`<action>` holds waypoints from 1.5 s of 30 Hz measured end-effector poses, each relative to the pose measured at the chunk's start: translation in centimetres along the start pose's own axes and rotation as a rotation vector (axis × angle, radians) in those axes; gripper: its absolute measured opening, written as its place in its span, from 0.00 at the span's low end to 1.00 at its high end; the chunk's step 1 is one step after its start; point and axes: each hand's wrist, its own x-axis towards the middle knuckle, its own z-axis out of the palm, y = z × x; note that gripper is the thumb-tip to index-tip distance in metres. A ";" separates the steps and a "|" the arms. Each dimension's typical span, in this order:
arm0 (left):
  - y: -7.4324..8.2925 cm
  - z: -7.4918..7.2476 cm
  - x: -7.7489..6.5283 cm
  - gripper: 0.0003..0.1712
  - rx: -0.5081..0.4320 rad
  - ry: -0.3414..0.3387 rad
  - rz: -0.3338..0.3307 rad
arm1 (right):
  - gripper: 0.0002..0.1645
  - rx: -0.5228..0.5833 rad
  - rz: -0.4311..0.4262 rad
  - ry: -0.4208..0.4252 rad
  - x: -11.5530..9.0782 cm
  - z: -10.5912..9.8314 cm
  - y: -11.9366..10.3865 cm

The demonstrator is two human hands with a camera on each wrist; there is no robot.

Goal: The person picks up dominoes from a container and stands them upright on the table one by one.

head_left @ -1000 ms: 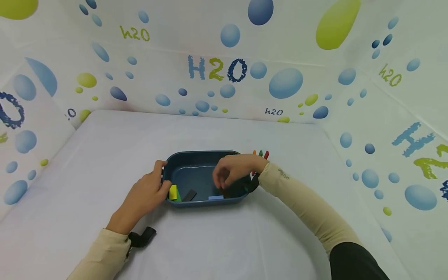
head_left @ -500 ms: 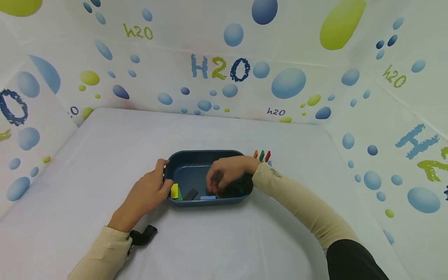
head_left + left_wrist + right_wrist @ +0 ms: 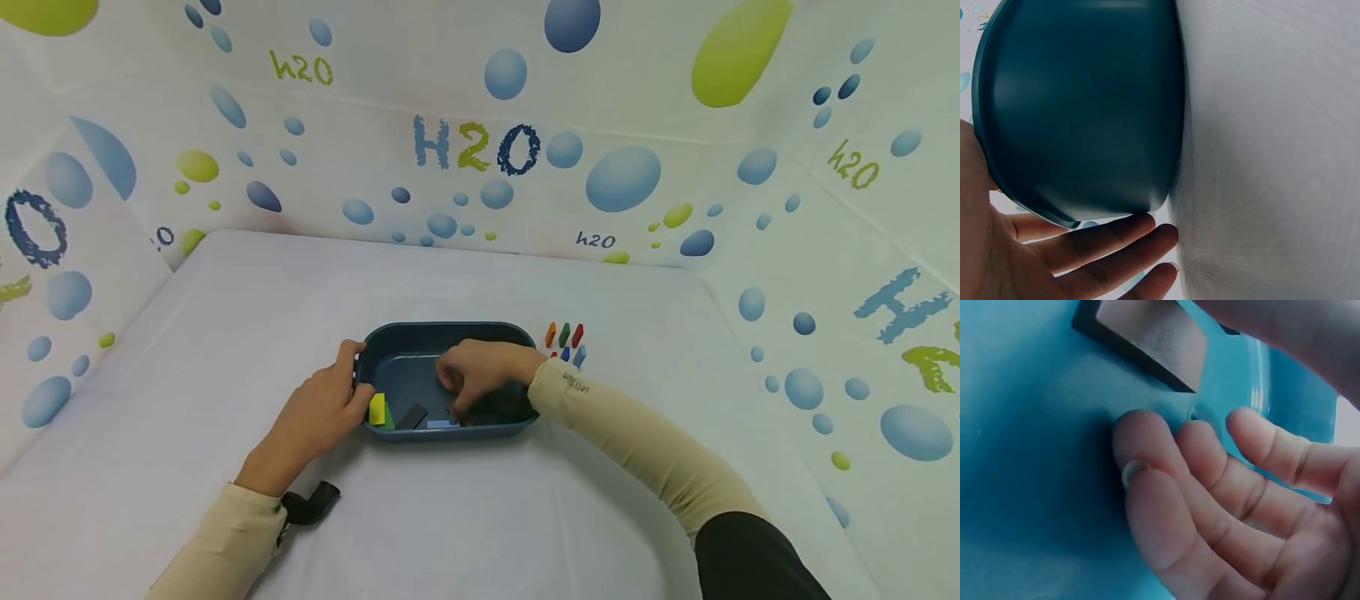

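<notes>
My left hand point(image 3: 318, 417) grips the left end of a dark blue oblong tray point(image 3: 450, 327), thumb over its rim. In the left wrist view the fingers point(image 3: 1110, 240) lie along the tray's outer wall. My right hand point(image 3: 483, 375) reaches down into the tray, fingers bent toward its floor. Close to those fingertips, in the right wrist view, lies a dark grey block point(image 3: 1154, 340), with a gap between it and the fingers. Along the tray's near wall are a yellow block point(image 3: 377, 408), a green piece point(image 3: 388, 419), a dark block point(image 3: 411, 417) and a light blue block point(image 3: 442, 424).
Right of the tray stand small coloured blocks in two rows, among them an orange block point(image 3: 551, 335), a green block point(image 3: 565, 335) and a red block point(image 3: 578, 335). The right sleeve point(image 3: 637, 433) passes just in front of them. A patterned sheet point(image 3: 337, 158) backs the white table point(image 3: 247, 317).
My right hand has moved left inside the tray, and the light blue block has shifted left along the near wall. The left hand keeps its hold. More of the small blocks show past the right wrist.
</notes>
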 end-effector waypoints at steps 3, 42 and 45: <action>0.1 0.0 -0.1 0.31 -0.003 -0.001 -0.001 | 0.19 0.014 0.018 0.005 0.0 0.3 -0.3; 0.0 0.1 -0.1 0.31 0.010 0.011 0.004 | 0.17 -0.034 0.002 -0.035 -0.3 1.0 -2.0; 0.0 0.1 -0.1 0.31 0.008 0.008 0.001 | 0.17 -0.013 -0.007 -0.032 -0.2 1.0 -2.1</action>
